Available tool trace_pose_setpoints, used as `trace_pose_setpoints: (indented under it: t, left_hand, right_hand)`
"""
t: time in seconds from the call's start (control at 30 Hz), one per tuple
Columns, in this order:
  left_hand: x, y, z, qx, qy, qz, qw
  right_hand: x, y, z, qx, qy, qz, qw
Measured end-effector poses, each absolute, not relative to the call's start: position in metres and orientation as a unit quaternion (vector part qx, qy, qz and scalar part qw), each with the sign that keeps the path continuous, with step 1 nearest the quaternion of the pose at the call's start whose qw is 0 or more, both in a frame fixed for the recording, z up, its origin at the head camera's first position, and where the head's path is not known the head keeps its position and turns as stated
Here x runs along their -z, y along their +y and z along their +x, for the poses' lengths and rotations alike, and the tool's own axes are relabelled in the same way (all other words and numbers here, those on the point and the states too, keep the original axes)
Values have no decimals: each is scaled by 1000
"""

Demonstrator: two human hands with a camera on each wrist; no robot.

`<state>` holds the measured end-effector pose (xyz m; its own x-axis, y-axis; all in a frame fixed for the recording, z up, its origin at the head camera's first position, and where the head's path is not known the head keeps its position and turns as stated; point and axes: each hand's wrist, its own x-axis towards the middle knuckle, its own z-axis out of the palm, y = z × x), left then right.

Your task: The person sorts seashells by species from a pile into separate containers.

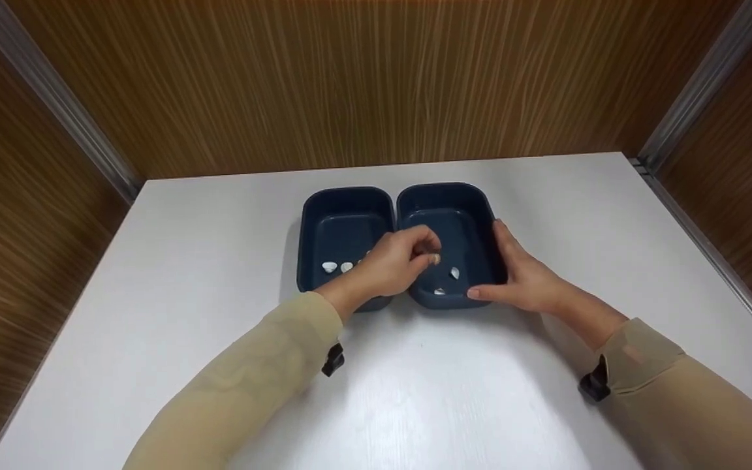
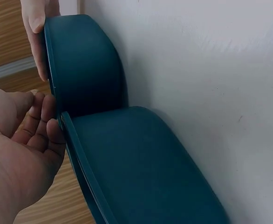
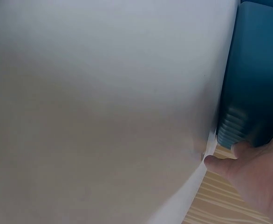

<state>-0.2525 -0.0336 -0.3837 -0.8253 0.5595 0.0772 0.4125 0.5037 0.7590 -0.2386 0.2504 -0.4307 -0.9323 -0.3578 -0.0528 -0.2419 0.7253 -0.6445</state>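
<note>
Two dark blue rectangular containers stand side by side on the table. Over the near inside edge of the right container, my left hand pinches a small tan piece that looks like a seashell. In the left wrist view, the fingertips of that hand hide the piece. My right hand holds the right container at its near right corner, the thumb at the front rim and the fingers along the outer side. Two whitish shell pieces, one of them a pointed shell, lie inside it. Several more, including a white shell, lie in the left container.
The white table reaches back to a wood-grain panel. Similar panels with metal edge strips flank it left and right. The two containers' neighbouring walls are close together. My left forearm crosses in front of the left container.
</note>
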Motion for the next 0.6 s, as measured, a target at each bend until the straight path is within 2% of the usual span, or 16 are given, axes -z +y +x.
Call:
trace_pose_setpoints:
  t: [0.23, 0.6]
  left_hand:
    - [379, -40, -249, -409, 863, 286, 83]
    - [369, -72, -242, -394, 877, 273, 28]
  right_hand:
    - [430, 247, -240, 327, 928, -158, 88]
    - [427, 251, -239, 319, 929, -159, 96]
